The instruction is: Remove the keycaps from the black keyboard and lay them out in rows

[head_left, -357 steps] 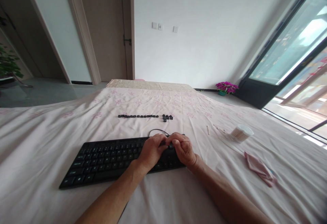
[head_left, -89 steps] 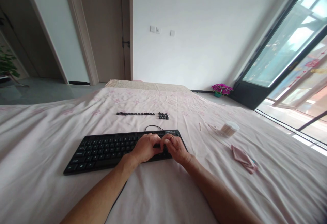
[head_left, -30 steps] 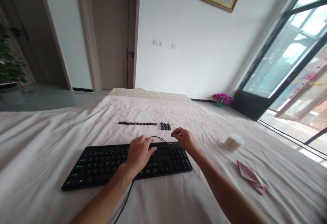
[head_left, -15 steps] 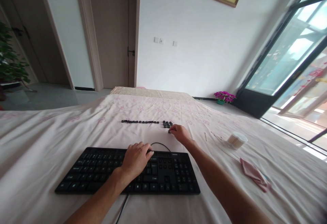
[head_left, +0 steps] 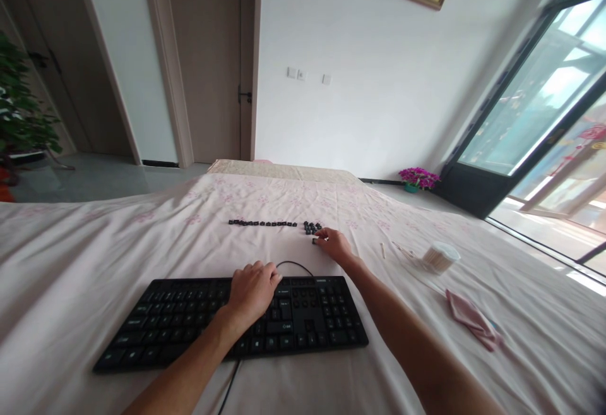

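A black keyboard [head_left: 303, 323] lies in front of me, some key positions in its upper right part bare. My left hand [head_left: 253, 288] rests over its middle, fingers curled at the far edge and gripping it; the fingertips are partly hidden. Beyond the keyboard, my right hand [head_left: 335, 244] is closed in a pinch on a small black keycap [head_left: 315, 241], low over the cloth. Just past these fingers sits a cluster of loose keycaps [head_left: 310, 228]. A long row of keycaps [head_left: 262, 223] stretches to the left of that cluster.
A pale flowered cloth [head_left: 189, 244] covers the surface. To the right are a round tub of cotton swabs [head_left: 441, 257], a few loose swabs [head_left: 383, 251] and a folded pink cloth [head_left: 473, 320]. The keyboard's cable [head_left: 230, 386] runs toward me.
The keyboard has turned slightly under my left hand, its left end coming nearer to me. My right hand keeps its pinch on the keycap by the cluster. The view has shifted a little.
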### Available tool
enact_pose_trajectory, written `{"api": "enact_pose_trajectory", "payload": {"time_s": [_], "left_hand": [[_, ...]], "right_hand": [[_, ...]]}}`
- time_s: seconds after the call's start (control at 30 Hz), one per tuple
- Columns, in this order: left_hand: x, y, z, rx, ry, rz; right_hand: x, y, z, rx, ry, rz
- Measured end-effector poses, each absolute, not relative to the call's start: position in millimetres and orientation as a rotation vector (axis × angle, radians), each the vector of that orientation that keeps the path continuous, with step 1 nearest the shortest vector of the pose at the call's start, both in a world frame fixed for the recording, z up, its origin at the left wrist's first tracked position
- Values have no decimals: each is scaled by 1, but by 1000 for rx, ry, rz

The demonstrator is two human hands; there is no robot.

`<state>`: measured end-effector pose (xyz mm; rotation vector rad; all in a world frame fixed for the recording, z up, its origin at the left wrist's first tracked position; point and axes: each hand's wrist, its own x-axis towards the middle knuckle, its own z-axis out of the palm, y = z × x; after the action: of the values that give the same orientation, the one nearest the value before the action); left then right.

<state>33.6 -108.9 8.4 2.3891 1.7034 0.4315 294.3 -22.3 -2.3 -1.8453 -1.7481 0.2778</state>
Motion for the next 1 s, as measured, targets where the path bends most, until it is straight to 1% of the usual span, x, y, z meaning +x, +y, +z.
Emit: {"api": "enact_pose_trajectory", "payload": {"time_s": [0.17,0.3,0.4,0.47,0.53,0.63,0.7,1.0], "left_hand": [[30,-103,10,2356,1728,433],[26,-98,13,2312,1743,452],[26,-103,16,2331,1691,566],[28,-112,18,2368,1564,724],[28,-124,20,2373,1374,849],[27,-142,20,2332,1117,904],[25,-149,19,2305,1015,901],[19,-151,13,2340,864,834]], "right_hand": [[289,-42,24,-1760,-1727,322],[274,-76,52,-1441,-1802,349],[258,-107,65,-1413,-1859,329],[248,-126,66,-1375,-1863,362],[240,-142,62,-1296,-1843,489],[230,-159,54,-1172,-1824,781],[225,-168,50,-1113,-1829,902],[215,-187,41,-1066,-1884,975]]}}
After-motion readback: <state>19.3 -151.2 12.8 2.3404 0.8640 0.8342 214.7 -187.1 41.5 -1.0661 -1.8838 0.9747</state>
